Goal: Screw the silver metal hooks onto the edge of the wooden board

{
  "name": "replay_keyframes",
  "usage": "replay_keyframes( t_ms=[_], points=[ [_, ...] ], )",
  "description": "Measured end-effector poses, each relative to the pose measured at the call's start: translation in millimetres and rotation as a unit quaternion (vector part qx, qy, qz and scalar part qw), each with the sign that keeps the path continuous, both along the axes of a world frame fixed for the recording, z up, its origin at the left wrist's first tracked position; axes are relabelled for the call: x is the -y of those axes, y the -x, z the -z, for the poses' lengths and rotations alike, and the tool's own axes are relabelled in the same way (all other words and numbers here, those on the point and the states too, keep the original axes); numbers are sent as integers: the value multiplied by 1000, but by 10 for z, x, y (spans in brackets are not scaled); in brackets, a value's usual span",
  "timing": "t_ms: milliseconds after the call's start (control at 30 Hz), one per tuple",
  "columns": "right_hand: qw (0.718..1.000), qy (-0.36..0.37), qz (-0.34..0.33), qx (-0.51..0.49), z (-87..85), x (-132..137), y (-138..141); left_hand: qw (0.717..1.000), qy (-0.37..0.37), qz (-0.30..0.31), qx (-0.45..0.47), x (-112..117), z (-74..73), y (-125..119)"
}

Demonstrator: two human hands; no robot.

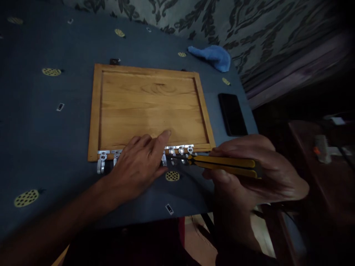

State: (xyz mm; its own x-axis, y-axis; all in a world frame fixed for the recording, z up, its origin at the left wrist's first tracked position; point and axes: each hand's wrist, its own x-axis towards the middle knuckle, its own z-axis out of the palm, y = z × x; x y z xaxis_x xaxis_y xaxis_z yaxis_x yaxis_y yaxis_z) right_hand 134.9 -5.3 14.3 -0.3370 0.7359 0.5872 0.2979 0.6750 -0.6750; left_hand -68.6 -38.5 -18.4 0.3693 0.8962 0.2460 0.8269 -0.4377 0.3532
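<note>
A framed wooden panel (152, 99) lies flat on the table, with a row of small silver metal hooks (103, 157) along its near edge. My left hand (141, 159) is closed over this edge, fingers on the wood and thumb low beside a hook; it covers several hooks in the row. In my right hand (257, 166) is a screwdriver (224, 164) with a yellow and black handle, held nearly level. Its thin dark shaft points left to the hook beside my left thumb. The tip's exact contact cannot be made out.
A blue cloth (213, 57) lies at the table's far right, and a black phone (233, 114) right of the panel. Small dark brackets (114, 61) show at the panel's far edge. The blue patterned tablecloth (41, 125) reaches the patterned wall. Dark furniture (313, 155) stands to the right.
</note>
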Motion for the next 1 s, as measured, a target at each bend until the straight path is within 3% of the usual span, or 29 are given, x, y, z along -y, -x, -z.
replay_keyframes(
  t_ms=[100,333,567,800,900,1000],
  points=[
    [998,-53,18,-41,-32,-28,57,1000,-3,-2,-2,-2,6,-5],
    [996,-76,8,-35,-23,-73,100,1000,14,-4,13,-5,3,-12],
    [999,-24,20,-35,-22,-46,153,1000,18,-10,15,0,19,-13],
    [999,-25,-21,-42,-10,-82,146,1000,15,-4,11,3,42,-9],
    [999,-3,-34,-32,-22,-83,151,999,28,14,18,-2,-12,30],
    [999,10,-45,-13,-36,-85,159,996,38,22,84,-10,-191,95]
  ],
)
